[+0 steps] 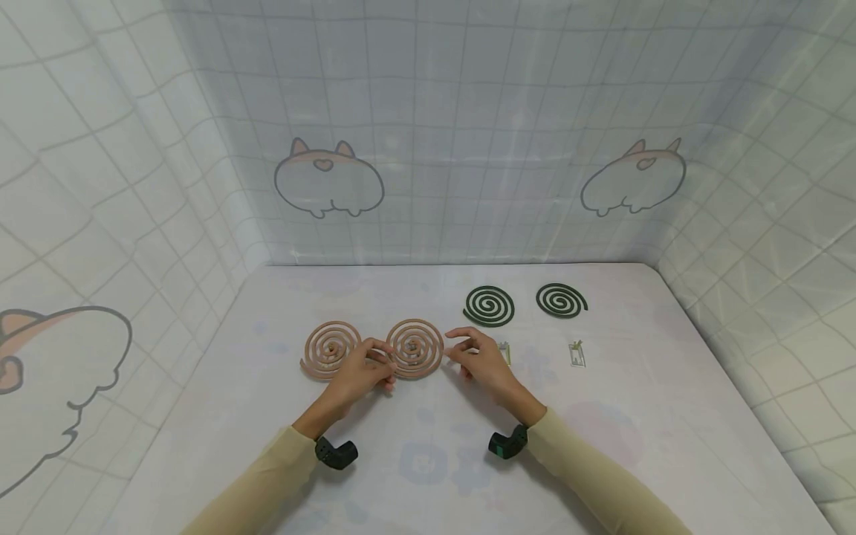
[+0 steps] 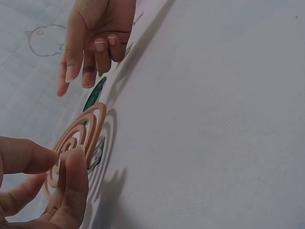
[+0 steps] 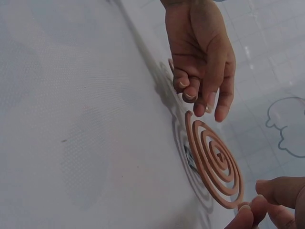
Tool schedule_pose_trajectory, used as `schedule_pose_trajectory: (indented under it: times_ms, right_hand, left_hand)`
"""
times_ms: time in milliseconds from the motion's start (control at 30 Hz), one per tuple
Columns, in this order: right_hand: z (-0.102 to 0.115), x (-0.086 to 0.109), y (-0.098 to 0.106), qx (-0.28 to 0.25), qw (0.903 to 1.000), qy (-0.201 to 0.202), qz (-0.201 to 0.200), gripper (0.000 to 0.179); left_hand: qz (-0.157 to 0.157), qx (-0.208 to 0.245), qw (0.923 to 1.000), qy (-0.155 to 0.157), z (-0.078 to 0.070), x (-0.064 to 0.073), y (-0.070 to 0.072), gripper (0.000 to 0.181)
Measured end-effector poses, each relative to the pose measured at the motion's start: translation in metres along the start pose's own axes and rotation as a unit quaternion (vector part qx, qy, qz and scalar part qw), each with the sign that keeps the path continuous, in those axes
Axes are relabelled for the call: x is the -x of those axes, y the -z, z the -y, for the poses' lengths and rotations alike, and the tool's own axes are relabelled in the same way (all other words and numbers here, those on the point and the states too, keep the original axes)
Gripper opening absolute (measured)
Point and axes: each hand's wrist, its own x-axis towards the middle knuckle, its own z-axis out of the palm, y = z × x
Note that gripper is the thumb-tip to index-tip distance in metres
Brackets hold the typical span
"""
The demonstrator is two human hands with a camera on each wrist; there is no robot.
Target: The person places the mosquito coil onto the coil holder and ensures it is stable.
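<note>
A brown mosquito coil [image 1: 414, 321] sits raised above the table on a small metal stand [image 3: 189, 158], its shadow falling below. At its left edge is my left hand [image 1: 361, 371], thumb and fingertips parted; whether they touch the coil I cannot tell. Opposite, my right hand [image 1: 484, 364] has its bent fingers by the right edge, holding nothing. In the right wrist view, those fingertips [image 3: 245, 210] come right up to the rim. A second brown coil [image 1: 314, 338] lies to the left, partly covered by my left hand.
Behind my right hand lie two dark green coils [image 1: 489, 306] [image 1: 562, 301]. One metal stand [image 1: 577, 354] stands at the right, and another [image 1: 505, 353] is partly hidden by my right hand. Patterned curtain walls [image 1: 435, 186] surround the pale table [image 1: 428, 498].
</note>
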Motion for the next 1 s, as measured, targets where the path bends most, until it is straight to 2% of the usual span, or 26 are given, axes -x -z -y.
schedule_pose_trajectory:
  times_ms: [267,400,767,1000]
  right_hand:
    - [0.010,0.001,0.008,0.015,0.9998,0.003,-0.009,0.037]
    - [0.013,0.001,0.014,0.013,0.9998,0.008,-0.015,0.039]
    - [0.017,-0.002,0.025,0.003,0.9996,0.001,-0.027,0.038]
    - [0.017,-0.005,0.036,-0.002,0.9992,-0.006,-0.040,0.039]
  left_hand:
    - [-0.029,-0.009,0.9995,-0.007,-0.009,-0.007,-0.001,0.030]
    - [-0.031,-0.004,0.9993,-0.019,-0.014,-0.012,-0.002,0.030]
    - [-0.003,0.001,0.9990,-0.045,-0.027,-0.029,-0.011,0.031]
    - [0.015,-0.009,0.9980,-0.061,-0.036,-0.043,-0.026,0.029]
